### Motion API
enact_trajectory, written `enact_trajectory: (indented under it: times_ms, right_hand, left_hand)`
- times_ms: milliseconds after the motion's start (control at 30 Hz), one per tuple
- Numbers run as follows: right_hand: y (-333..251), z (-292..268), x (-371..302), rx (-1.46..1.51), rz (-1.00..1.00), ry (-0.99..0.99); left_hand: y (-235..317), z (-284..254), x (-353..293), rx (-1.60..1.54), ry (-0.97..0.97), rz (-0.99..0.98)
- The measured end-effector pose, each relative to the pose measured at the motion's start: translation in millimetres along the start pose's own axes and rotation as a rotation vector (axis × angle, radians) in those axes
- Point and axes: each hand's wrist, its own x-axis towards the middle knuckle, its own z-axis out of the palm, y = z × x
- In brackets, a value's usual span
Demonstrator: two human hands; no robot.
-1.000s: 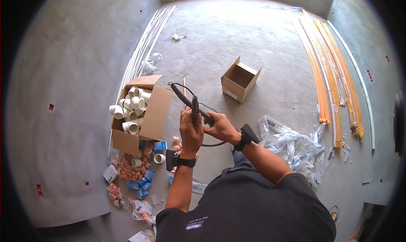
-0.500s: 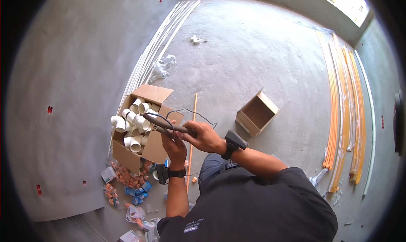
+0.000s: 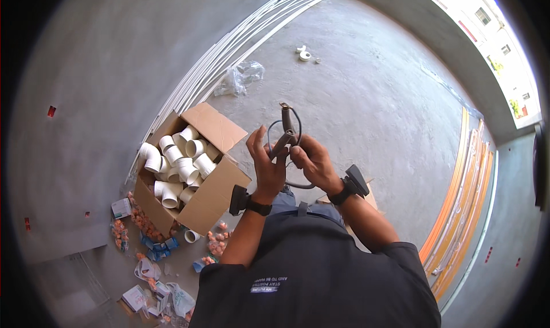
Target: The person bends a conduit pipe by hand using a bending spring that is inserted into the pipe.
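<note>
Two dark brown rod-like pieces (image 3: 287, 120) with brass-coloured tips are held up in front of me, and a thin dark cord (image 3: 299, 122) loops around them. One rod passes through the grip of my left hand (image 3: 268, 170), whose index and middle fingers point upward. Close beside it, my right hand (image 3: 317, 165) has its thumb and fingers bent around the rods. The exact contact there is partly hidden by the fingers. A thicker dark bend (image 3: 299, 186) hangs below, between the wrists. Both wrists carry black strapped devices.
An open cardboard box (image 3: 213, 193) of white pipe fittings (image 3: 186, 170) stands at left. Bags of orange fittings (image 3: 146, 222) lie below it. White pipes (image 3: 229, 47) run along the left wall; orange pipes (image 3: 452, 196) lie at right. Another carton (image 3: 366, 199) is partly behind my right arm.
Both hands have moved right and away from the box of fittings. The rods have swung from lying sideways to pointing away from me. The view has turned, so the second carton is now mostly hidden.
</note>
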Motion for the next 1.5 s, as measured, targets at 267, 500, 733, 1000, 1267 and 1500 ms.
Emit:
enact_trajectory:
  times_ms: [267,500,733,1000,1267,1500]
  right_hand:
    - [-5,-37,172,-0.228,-0.233,-0.081]
    - [8,-80,340,-0.204,-0.246,-0.142]
    - [18,-84,508,-0.151,-0.143,-0.252]
    - [46,-104,661,0.131,0.015,-0.258]
    - [69,-98,826,0.158,0.147,-0.217]
    - [74,-68,962,0.469,-0.007,-0.145]
  left_hand:
    - [-95,44,132,-0.469,-0.013,-0.311]
    - [-155,83,240,-0.109,-0.143,-0.14]
    - [-219,136,361,0.166,0.032,-0.202]
    - [-314,142,480,0.273,0.119,-0.283]
    - [-430,102,592,0.43,0.1,-0.501]
    - [-467,76,674,0.362,0.083,-0.608]
